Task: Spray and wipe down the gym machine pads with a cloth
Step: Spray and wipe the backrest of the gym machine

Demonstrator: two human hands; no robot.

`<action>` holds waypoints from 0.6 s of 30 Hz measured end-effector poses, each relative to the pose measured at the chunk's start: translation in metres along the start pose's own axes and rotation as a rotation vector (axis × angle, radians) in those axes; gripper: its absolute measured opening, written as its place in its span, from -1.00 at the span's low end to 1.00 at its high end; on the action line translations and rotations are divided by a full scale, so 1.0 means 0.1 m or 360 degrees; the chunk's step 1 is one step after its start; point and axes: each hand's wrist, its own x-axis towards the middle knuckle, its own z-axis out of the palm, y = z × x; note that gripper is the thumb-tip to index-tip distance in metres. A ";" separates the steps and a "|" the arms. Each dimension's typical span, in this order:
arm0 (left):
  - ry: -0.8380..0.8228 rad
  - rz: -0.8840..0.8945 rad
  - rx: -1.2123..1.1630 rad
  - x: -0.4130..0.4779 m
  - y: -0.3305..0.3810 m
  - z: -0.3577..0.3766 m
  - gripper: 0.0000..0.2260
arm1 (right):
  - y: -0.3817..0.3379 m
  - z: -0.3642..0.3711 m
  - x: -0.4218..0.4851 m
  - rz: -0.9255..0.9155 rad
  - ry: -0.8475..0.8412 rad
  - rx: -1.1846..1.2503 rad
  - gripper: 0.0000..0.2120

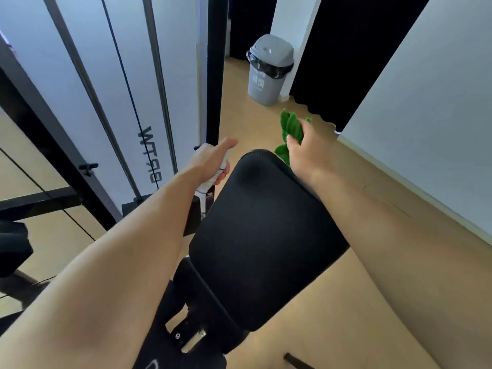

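A: Status: left hand (213, 161) has its grip wrapped around the white spray bottle (213, 179), held just off the left edge of the black seat pad (255, 235). Index finger is stretched forward; can't tell whether it's on the trigger. Nozzle is hidden behind the hand.

B: Right side?

A: Right hand (306, 153) is holding the green cloth (290, 131) bunched up, above the pad's far right corner. Can't tell if it's touching.

B: Risks?

A: Main one is aim. If the nozzle points far rather than at the pad, mist probably lands on the floor (346, 302) or the machine's white panel (127, 102). Wet floor beside the seat means a slip.

B: Cloth?

A: It's balled, so contact area is small. I'd expect streaks or missed edges unless it's opened out. Loose ends could also drag off the far edge.

B: Bin?

A: Grey bin (269, 70) is well apart, far side. No issue.
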 end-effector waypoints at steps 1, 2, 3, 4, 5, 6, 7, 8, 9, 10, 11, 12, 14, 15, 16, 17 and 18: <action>-0.0050 0.0005 0.0023 0.11 -0.01 0.00 -0.32 | 0.00 0.04 0.06 0.0020 0.0009 -0.0061 -0.60; -0.0099 0.0004 0.0029 0.22 -0.01 -0.01 -0.33 | -0.01 0.06 0.12 0.0021 0.0028 -0.0089 -0.60; -0.0138 -0.0002 0.0034 0.32 -0.02 -0.02 -0.35 | -0.03 0.08 0.16 0.0005 0.0062 -0.0130 -0.58; -0.0173 0.0000 0.0044 0.40 -0.02 -0.02 -0.37 | -0.01 0.09 0.23 -0.0005 0.0079 -0.0162 -0.58; -0.0205 0.0017 0.0065 0.47 -0.01 -0.03 -0.38 | -0.01 0.10 0.27 0.0016 0.0062 -0.0180 -0.60; -0.0231 0.0044 0.0076 0.52 -0.01 -0.04 -0.40 | 0.01 0.10 0.32 0.0009 0.0050 -0.0184 -0.61; -0.0246 0.0065 0.0082 0.57 -0.02 -0.04 -0.41 | 0.01 0.11 0.36 0.0003 0.0048 -0.0212 -0.61; -0.0249 0.0079 0.0081 0.60 -0.05 -0.05 -0.41 | 0.04 0.11 0.42 -0.0009 0.0064 -0.0242 -0.61; -0.0243 0.0087 0.0085 0.64 -0.10 -0.06 -0.40 | 0.04 0.11 0.45 0.0010 0.0058 -0.0228 -0.61; -0.0237 0.0091 0.0082 0.65 -0.15 -0.08 -0.39 | 0.03 0.12 0.47 0.0036 0.0029 -0.0197 -0.61; -0.0244 0.0086 0.0083 0.66 -0.21 -0.10 -0.37 | 0.02 0.14 0.49 0.0054 0.0014 -0.0208 -0.60; -0.0255 0.0075 0.0081 0.65 -0.28 -0.12 -0.35 | 0.00 0.15 0.51 0.0062 0.0001 -0.0202 -0.59; -0.0244 0.0015 0.0071 0.61 -0.42 -0.19 -0.35 | -0.06 0.21 0.55 0.0060 -0.0023 -0.0218 -0.59; -0.0225 -0.0018 0.0060 0.57 -0.49 -0.23 -0.36 | -0.10 0.24 0.56 0.0047 -0.0038 -0.0242 -0.60; -0.0211 -0.0044 0.0041 0.53 -0.57 -0.27 -0.37 | -0.14 0.28 0.56 0.0020 -0.0048 -0.0231 -0.61; -0.0205 -0.0064 0.0030 0.48 -0.66 -0.31 -0.40 | -0.17 0.33 0.57 -0.0011 -0.0068 -0.0256 -0.62; -0.0200 -0.0082 0.0019 0.44 -0.76 -0.34 -0.43 | -0.20 0.38 0.57 -0.0064 -0.0094 -0.0255 -0.62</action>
